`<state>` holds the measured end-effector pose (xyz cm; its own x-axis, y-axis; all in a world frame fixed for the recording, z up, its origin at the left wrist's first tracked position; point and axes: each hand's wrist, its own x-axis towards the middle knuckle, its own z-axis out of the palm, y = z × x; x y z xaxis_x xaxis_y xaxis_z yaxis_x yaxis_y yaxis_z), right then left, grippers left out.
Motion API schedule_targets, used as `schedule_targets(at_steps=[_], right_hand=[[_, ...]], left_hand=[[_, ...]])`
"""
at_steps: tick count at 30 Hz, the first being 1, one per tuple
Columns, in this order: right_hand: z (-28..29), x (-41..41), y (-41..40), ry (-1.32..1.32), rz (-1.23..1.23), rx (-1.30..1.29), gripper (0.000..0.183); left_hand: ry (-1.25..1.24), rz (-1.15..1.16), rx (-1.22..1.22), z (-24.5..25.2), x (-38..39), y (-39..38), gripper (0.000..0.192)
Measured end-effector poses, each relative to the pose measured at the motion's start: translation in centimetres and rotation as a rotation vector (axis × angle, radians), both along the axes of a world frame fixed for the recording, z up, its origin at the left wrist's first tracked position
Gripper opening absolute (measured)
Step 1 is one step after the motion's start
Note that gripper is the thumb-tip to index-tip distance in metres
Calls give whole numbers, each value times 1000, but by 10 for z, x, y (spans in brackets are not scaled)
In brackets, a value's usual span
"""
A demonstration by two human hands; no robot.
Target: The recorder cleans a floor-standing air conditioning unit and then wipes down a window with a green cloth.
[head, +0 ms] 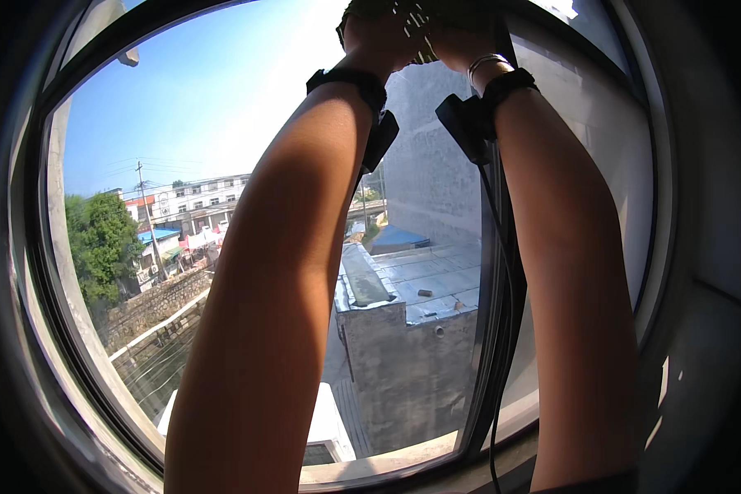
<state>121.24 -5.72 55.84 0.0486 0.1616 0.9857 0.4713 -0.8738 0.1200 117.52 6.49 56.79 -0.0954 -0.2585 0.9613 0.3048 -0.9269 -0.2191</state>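
Both arms reach up in front of a window. At the top edge of the view, my left hand (376, 43) and my right hand (457, 48) come together around a dark green piece of openwork material (429, 54). Light shows through its gaps. Both hands appear to grip it, though deep shadow hides most of the fingers. A black strap with a small black device (381, 142) is on the left wrist. The right wrist bears a silver bracelet (488, 60) and a similar black device (463, 126).
A black cable (500, 346) hangs from the right wrist device along the dark upright window frame (491, 383). The sill (376, 458) runs below. Beyond the glass are a flat roof (438, 278), a grey wall (432, 160), a tree (102, 247) and a white building (204, 197).
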Motion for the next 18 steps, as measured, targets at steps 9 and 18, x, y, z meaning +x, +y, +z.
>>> schedule_targets(at_steps=[9, 18], right_hand=[[-50, 22, -26, -164, -362, -153, 38], [-245, 18, -10, -187, 49, -80, 36]], left_hand=[[-9, -141, 242, -63, 2, -16, 47], [306, -305, 76, -252, -10, -5, 50]])
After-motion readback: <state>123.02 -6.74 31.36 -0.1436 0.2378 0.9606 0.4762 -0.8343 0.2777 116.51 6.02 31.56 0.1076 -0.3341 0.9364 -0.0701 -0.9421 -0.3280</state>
